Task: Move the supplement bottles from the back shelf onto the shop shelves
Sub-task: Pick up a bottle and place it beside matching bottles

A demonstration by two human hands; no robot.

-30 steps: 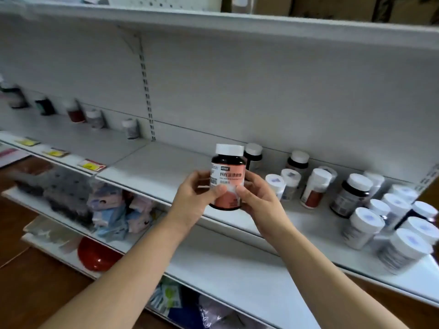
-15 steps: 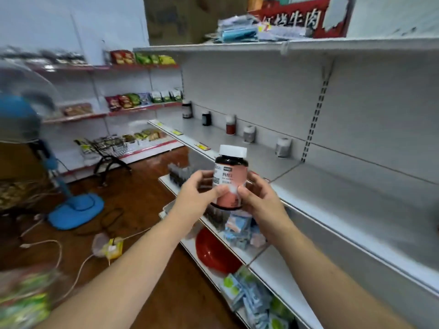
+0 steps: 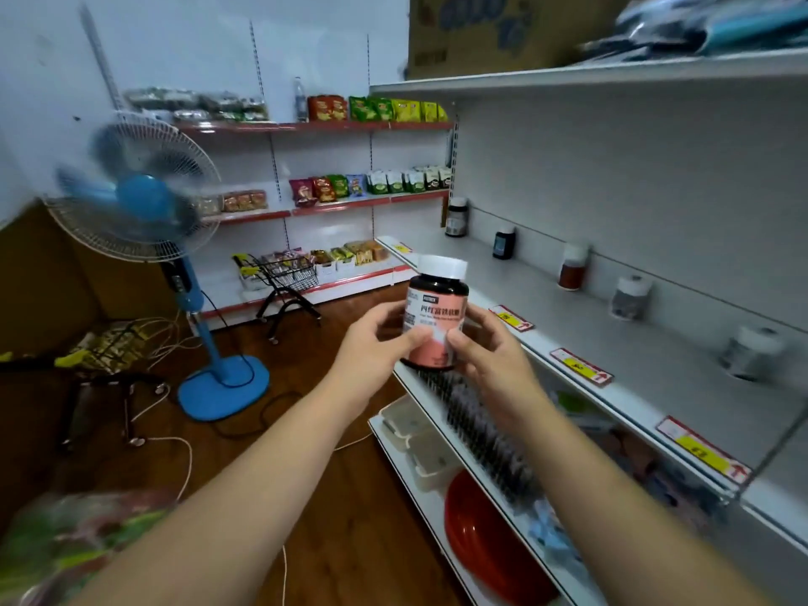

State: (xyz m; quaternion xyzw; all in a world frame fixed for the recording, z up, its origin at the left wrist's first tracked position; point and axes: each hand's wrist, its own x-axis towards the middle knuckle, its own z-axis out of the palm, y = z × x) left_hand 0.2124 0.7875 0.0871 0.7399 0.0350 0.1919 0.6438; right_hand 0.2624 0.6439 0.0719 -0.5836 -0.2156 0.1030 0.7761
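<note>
Both hands, left hand [image 3: 376, 343] and right hand [image 3: 489, 347], pinch the supplement bottle [image 3: 435, 314] upright between fingertips. That light grip could let it slip to the floor.

I am standing in a small shop. To my right runs a white metal shelf [image 3: 647, 360] with yellow-and-red price tags [image 3: 581, 366] clipped along its front edge and a few bottles [image 3: 572, 266] spaced out along its back. The far wall carries red-edged shelves [image 3: 345, 206] of snack packets [image 3: 376, 109] (red, green and yellow bags in rows). A small shopping trolley [image 3: 286, 273] stands on the wooden floor [image 3: 328, 496] in front of them.
</note>
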